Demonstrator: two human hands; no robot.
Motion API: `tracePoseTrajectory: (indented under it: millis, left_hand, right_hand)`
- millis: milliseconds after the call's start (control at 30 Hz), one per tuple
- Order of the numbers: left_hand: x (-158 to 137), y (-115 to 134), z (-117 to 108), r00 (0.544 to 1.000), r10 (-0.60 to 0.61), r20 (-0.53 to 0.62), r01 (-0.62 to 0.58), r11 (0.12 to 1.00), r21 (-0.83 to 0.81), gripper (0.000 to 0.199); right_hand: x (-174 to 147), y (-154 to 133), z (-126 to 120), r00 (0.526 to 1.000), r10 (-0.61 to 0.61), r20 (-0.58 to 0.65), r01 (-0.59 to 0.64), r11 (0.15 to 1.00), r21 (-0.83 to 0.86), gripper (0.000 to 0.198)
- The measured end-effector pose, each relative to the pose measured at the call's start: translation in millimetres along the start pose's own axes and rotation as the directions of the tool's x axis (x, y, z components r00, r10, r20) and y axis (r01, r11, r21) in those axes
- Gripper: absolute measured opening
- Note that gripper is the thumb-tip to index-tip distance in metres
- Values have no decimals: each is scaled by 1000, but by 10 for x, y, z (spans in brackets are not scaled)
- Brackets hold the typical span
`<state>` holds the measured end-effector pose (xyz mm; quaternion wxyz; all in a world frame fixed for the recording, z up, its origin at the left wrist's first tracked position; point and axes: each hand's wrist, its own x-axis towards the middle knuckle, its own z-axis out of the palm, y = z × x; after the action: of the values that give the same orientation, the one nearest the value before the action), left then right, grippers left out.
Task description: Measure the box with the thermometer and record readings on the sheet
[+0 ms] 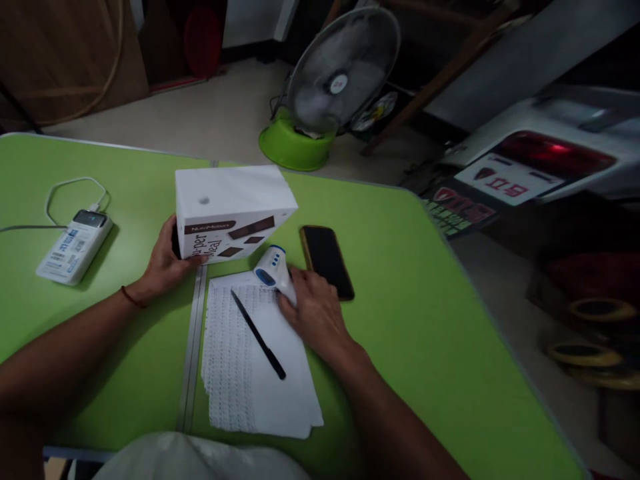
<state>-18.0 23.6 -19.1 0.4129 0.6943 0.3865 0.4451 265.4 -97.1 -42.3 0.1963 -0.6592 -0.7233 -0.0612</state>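
My left hand (pixel 173 257) grips the lower left side of a white cardboard box (pixel 235 190) with brown printing; its thumb lies along the front and the other fingers are hidden behind. In my right hand (pixel 317 307) is the handle of a white and blue infrared thermometer (pixel 273 265), its small screen facing up towards me. Just below the thermometer, a stack of handwritten paper sheets (pixel 285 400) lies on the table, with a black pen (pixel 259 335) slanting across it. A dark phone (pixel 327 261) in a tan case rests right beyond my right hand.
The green folding table (pixel 425 320) has a metal seam left of the papers. A white power bank (pixel 75 247) with a cable plugged in lies at the left. Past the far edge, a fan (pixel 345 70) stands by a green basin (pixel 295 147). A scooter's rear (pixel 545 160) is at the right.
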Motion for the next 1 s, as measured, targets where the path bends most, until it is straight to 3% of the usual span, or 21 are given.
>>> tracePoseTrajectory:
  millis: [67,167,267,333,433,500,567,767,1000]
  left_hand:
    - [-19,66,-1,997,-50,-59,47,998,-43,76]
    - [-61,182,8,994,-73,-81,66,994,-87,71]
    - [-131,277,47,997,-82,-18,78,987,-140,67]
    - [-187,320,90,995,-89,45,95,985,-146,68]
    - [-263,361,153,987,-111,118,125,986,-112,70]
    - [-294,381,177,982,-117,151,131,988,-83,71]
    - [-305,397,185,977,-123,177,136,989,-64,70]
    - [-289,403,173,962,-165,217,182,981,-62,70]
    - [-303,308,157,968,-101,228,100,995,15,71]
  right_hand:
    - [23,-7,-19,999,25,-41,-22,997,77,49]
    - [37,-100,-164,970,106,-218,-47,965,259,56]
    - [-45,-292,-380,918,249,-307,-56,850,523,52]
    - [-140,-445,-502,920,332,-207,-98,708,699,43]
    - [-240,-642,-597,944,319,85,-210,383,900,29]
    - [-236,-731,-611,930,273,245,-303,196,932,34]
    - [-190,-785,-609,911,264,316,-353,103,930,38]
    - [-107,-853,-596,903,277,329,-357,57,932,35]
    - [-163,-854,-593,904,262,338,-363,51,930,29]
